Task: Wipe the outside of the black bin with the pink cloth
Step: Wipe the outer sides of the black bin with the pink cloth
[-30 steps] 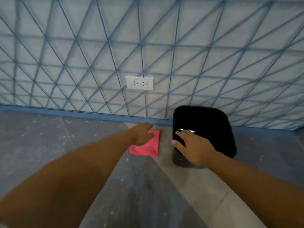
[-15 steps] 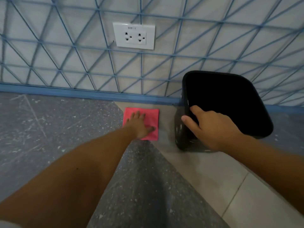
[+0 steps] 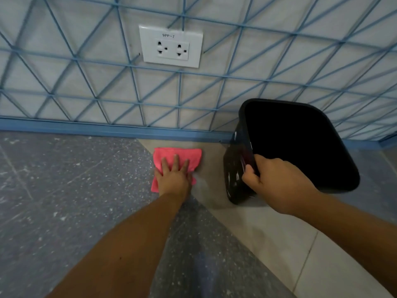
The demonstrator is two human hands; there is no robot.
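Observation:
The black bin (image 3: 235, 175) stands on the floor by the wall at the right, its open top dark inside. My right hand (image 3: 277, 181) grips its near left rim, fingers over the edge and thumb on the outer wall. The pink cloth (image 3: 178, 153) lies flat on the floor to the left of the bin, close to the blue skirting. My left hand (image 3: 174, 177) rests on the cloth's near half with fingers spread, palm down; whether it grips the cloth I cannot tell.
A wall with a blue diagonal grid pattern rises right behind the bin and cloth, with a white double socket (image 3: 170, 46) above the cloth. A blue skirting strip (image 3: 86, 126) runs along the wall's foot. Grey speckled floor spreads left, pale tiles (image 3: 279, 244) lie right.
The view has come closer to the wall. My right hand has shifted from lying on the bin's rim to gripping it. My left hand stays on the cloth, whose far edge now looks slightly bunched.

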